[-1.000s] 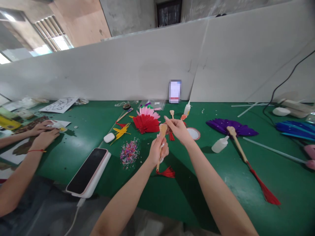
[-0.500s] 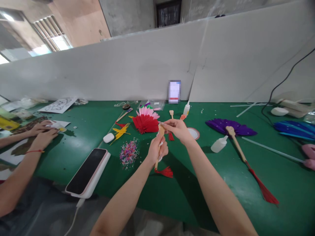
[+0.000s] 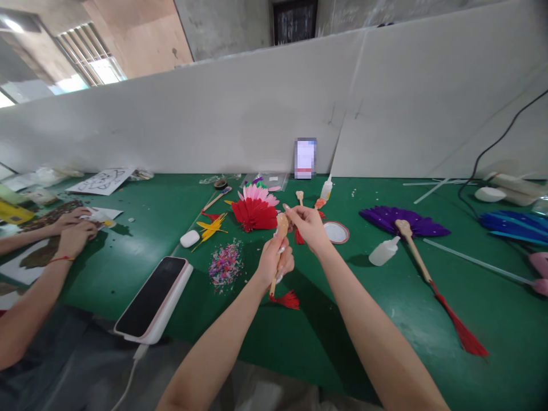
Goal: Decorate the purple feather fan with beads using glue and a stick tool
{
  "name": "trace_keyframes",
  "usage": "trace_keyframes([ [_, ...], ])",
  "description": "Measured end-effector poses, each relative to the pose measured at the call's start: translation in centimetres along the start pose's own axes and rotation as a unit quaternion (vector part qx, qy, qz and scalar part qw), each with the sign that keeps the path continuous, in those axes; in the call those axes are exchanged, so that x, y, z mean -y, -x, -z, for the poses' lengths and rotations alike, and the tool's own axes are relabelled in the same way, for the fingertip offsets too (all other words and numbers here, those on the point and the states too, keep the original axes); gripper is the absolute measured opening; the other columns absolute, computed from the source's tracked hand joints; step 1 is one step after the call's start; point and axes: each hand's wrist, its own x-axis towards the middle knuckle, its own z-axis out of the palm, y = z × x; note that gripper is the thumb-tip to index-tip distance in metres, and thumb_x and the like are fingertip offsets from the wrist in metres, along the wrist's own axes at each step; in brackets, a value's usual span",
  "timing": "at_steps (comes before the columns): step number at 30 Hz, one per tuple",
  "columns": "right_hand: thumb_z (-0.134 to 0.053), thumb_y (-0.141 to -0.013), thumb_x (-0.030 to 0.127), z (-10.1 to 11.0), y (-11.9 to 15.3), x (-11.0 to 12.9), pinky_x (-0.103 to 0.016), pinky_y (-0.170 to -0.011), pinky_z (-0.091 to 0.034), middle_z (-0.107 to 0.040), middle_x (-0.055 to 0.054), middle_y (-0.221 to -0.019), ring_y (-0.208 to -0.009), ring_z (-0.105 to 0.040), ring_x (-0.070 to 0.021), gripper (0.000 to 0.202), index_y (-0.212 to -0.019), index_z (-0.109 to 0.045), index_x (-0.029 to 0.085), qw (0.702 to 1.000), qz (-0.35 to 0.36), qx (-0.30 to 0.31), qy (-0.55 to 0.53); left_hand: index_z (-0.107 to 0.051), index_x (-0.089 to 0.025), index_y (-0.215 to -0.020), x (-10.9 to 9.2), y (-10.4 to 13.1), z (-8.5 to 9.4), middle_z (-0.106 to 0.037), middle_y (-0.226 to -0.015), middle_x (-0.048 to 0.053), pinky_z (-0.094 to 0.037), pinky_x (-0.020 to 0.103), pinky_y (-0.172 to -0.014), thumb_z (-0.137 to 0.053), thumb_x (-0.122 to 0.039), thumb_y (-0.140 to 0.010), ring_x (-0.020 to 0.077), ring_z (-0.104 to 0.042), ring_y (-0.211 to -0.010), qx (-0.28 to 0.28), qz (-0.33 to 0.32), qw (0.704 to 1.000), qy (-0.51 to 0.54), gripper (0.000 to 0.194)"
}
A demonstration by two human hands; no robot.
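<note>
My left hand (image 3: 274,261) is closed around a wooden fan handle (image 3: 282,226), tilted with its broad end up. The handle's red tassel (image 3: 287,300) hangs below and spreads by the table. Just right of the broad end, my right hand (image 3: 309,226) is in a pinch, its fingertips slightly apart from the wood. Whatever lies between those fingertips is too small to make out. Behind my hands is a bunch of red feathers (image 3: 254,213) with pink feathers (image 3: 258,194) above. Another wooden handle (image 3: 299,198) lies beyond my right hand, partly hidden.
Left are multicoloured bits (image 3: 225,265), yellow feathers (image 3: 212,229) and a thick-cased phone (image 3: 153,299). Right are a round dish (image 3: 336,232), a glue bottle (image 3: 383,252) and a purple feather fan (image 3: 403,222). A co-worker's hands (image 3: 77,235) work at far left.
My right fingertips have moved off the handle's broad end, slightly up and to the right. My left hand still grips the handle in nearly the same place.
</note>
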Motion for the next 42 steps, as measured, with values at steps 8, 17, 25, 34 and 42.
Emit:
trace_keyframes([
  [8, -0.055, -0.07, 0.064, 0.5, -0.3, 0.1, -0.029, -0.049, -0.05, -0.058, -0.001, -0.052, -0.047, -0.056, -0.0154, 0.046, -0.059, -0.054, 0.019, 0.999, -0.026, 0.013, 0.024, -0.034, -0.019, -0.058, 0.3, -0.2, 0.3, -0.029, -0.028, -0.008, -0.015, 0.018, -0.027, -0.044, -0.053, -0.084, 0.0062, -0.021, -0.019, -0.008, 0.002, 1.0, -0.021, 0.044],
  [17, -0.05, -0.085, 0.045, 2.6, 0.7, 2.4, -0.026, -0.054, -0.038, -0.064, -0.003, -0.066, -0.057, -0.055, -0.0149, 0.032, -0.071, -0.062, 0.019, 0.895, 0.107, 0.089, 0.424, -0.035, -0.019, -0.058, 1.0, -0.4, 0.1, -0.029, -0.027, -0.009, -0.013, 0.017, -0.026, -0.053, -0.058, -0.076, 0.0047, -0.021, -0.019, -0.057, -0.014, 0.995, -0.076, 0.047],
  [25, -0.039, -0.092, 0.029, 2.8, 0.7, 0.6, -0.025, -0.052, -0.027, -0.063, -0.006, -0.074, -0.064, -0.058, -0.0171, 0.03, -0.07, -0.055, 0.018, 0.798, 0.143, 0.069, 0.582, -0.037, -0.02, -0.058, 1.1, -0.9, 1.2, -0.026, -0.027, -0.01, -0.016, 0.018, -0.025, -0.044, -0.065, -0.076, 0.0051, -0.021, -0.02, -0.095, 0.042, 0.975, -0.196, 0.05],
  [34, -0.037, -0.092, 0.033, 5.5, 2.6, -2.2, -0.026, -0.05, -0.027, -0.062, -0.006, -0.06, -0.053, -0.056, -0.0162, 0.039, -0.06, -0.054, 0.018, 0.791, 0.135, 0.055, 0.594, -0.041, -0.019, -0.061, 1.4, -0.7, 1.6, -0.029, -0.034, -0.01, -0.021, 0.017, -0.026, -0.049, -0.061, -0.076, 0.0051, -0.025, -0.023, -0.06, 0.135, 0.942, -0.302, 0.045],
  [42, -0.037, -0.091, 0.027, 5.5, 3.3, -4.2, -0.028, -0.051, -0.027, -0.063, -0.008, -0.064, -0.056, -0.057, -0.0187, 0.035, -0.061, -0.053, 0.018, 0.795, 0.136, 0.038, 0.59, -0.043, -0.018, -0.05, 2.6, -0.8, 1.9, -0.029, -0.03, -0.009, -0.014, 0.018, -0.026, -0.053, -0.058, -0.074, 0.0052, -0.026, -0.023, -0.131, 0.107, 0.924, -0.342, 0.048],
])
